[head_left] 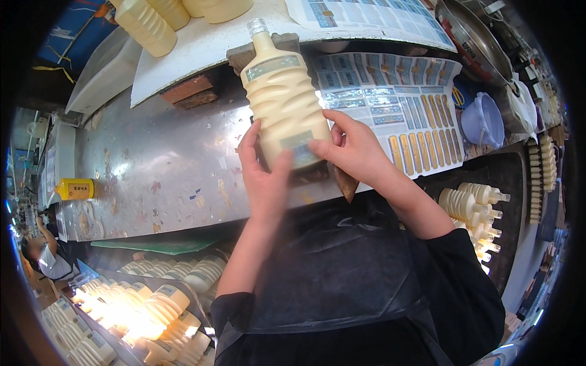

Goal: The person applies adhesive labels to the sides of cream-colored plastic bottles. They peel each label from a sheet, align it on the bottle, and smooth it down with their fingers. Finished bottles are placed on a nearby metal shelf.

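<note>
A cream bottle with wavy ridges and a clear threaded neck leans back with its neck end against a dark grey block. A bluish label spans its shoulder, and a translucent label sits low on its front. My left hand grips the bottle's lower left side, its thumb blurred near the lower label. Around the lower right side curls my right hand, thumb pressed at that label's edge. The bottle's underside is hidden.
Sheets of blue and gold labels lie right of the bottle. A lilac bucket stands beyond. Bricks prop a white board. A yellow container is far left. Many bottles fill crates below left; others lie right. Another person is far left.
</note>
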Motion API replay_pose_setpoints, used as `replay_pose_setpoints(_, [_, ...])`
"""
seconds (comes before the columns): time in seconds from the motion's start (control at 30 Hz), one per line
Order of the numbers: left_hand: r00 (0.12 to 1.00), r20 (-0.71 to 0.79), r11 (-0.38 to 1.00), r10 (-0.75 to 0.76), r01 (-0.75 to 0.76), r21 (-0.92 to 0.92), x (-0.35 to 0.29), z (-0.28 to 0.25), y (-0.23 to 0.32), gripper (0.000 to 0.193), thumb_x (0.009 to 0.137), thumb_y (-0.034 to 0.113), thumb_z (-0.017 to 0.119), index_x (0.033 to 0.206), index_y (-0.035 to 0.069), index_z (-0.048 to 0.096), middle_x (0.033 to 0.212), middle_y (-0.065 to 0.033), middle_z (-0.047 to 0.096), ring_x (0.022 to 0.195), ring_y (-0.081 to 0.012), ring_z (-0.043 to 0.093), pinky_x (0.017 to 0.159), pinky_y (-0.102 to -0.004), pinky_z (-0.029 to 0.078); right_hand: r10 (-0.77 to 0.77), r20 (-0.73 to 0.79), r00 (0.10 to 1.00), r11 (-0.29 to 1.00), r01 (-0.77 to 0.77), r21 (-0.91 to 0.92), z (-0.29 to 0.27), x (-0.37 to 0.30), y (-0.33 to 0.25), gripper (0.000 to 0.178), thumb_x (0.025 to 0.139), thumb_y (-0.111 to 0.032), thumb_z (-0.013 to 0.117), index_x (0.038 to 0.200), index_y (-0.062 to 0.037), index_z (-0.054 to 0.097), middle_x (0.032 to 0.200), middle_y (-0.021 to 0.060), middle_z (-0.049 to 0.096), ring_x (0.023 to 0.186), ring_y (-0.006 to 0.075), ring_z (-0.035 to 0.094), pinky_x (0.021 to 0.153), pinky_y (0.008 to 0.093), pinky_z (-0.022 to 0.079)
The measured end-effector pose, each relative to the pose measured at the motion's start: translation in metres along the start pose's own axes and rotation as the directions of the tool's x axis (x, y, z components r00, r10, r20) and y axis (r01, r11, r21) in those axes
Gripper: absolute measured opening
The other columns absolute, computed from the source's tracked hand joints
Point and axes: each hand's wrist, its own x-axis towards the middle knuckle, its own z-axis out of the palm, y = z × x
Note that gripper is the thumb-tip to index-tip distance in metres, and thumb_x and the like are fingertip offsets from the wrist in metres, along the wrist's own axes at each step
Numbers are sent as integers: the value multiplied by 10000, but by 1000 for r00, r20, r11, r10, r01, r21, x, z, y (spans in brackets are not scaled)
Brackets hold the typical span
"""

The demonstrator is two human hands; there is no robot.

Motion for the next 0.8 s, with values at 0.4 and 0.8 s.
replay_pose_setpoints(0.4, [1000, -16, 998, -10, 11, 64, -1, 1, 1, 747, 863, 112, 740, 1523, 54, 393, 1447, -134, 383, 1376, -276, 437, 1160, -415, 385, -3, -13, 1000, 998, 2, -64, 0, -1, -4, 757, 844, -308, 839, 1431, 57, 531, 783, -11, 536, 717, 80, 523, 646, 251, 466])
replay_pose_setpoints(0.8, [1000, 3, 988, -25, 24, 154, 0, 4, 10, 899, 760, 165, 821, 1514, 23, 351, 1409, -157, 391, 1347, -284, 448, 1143, -417, 398, 4, 47, 999, 932, -21, 363, -38, 11, -11, 371, 1031, -320, 549, 1293, -81, 656, 906, -29, 628, 871, 57, 598, 737, 224, 489])
